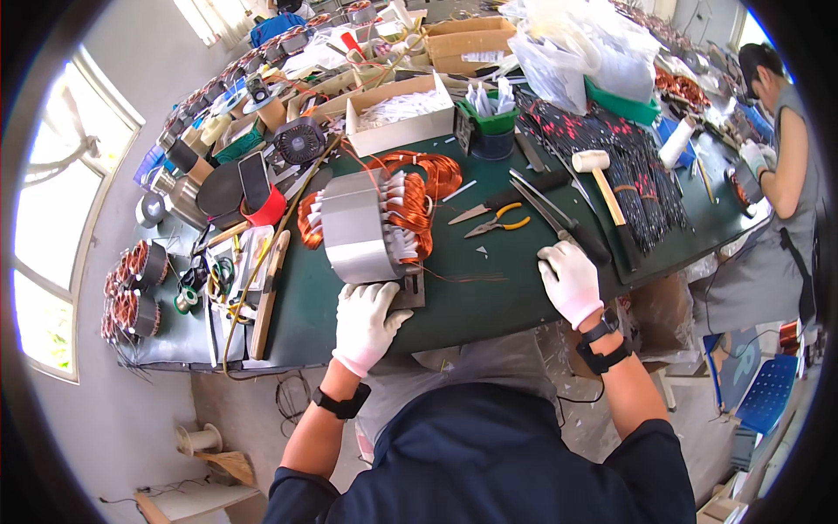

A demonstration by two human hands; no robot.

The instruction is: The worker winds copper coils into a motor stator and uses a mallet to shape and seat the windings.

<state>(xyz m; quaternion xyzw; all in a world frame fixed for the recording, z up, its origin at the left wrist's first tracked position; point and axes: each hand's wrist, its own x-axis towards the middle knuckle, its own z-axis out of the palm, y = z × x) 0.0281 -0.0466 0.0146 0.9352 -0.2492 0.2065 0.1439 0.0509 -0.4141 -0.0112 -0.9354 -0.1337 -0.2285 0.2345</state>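
A large grey stator core [353, 225] with copper windings [417, 218] and white insulating strips rests on the green table, directly before me. My left hand [367, 327], in a white glove, lies at its near edge, fingers spread, beside a small dark metal block [410, 290]. My right hand [569, 284], also gloved, has its fingers curled at the handle end of long scissors [543, 205]; one black handle shows beside it, the other seems covered. Between the hands and the windings lie yellow-handled pliers [497, 227] and a knife with a dark handle [497, 203].
A white-headed mallet [602, 183] lies beside a bundle of black sleeved leads [642, 175]. Beyond the stator stands a carton of white strips [401, 113]. Left are a wooden stick [269, 297], a red tape roll [264, 208] and smaller wound stators [138, 288]. A co-worker [777, 175] works at right.
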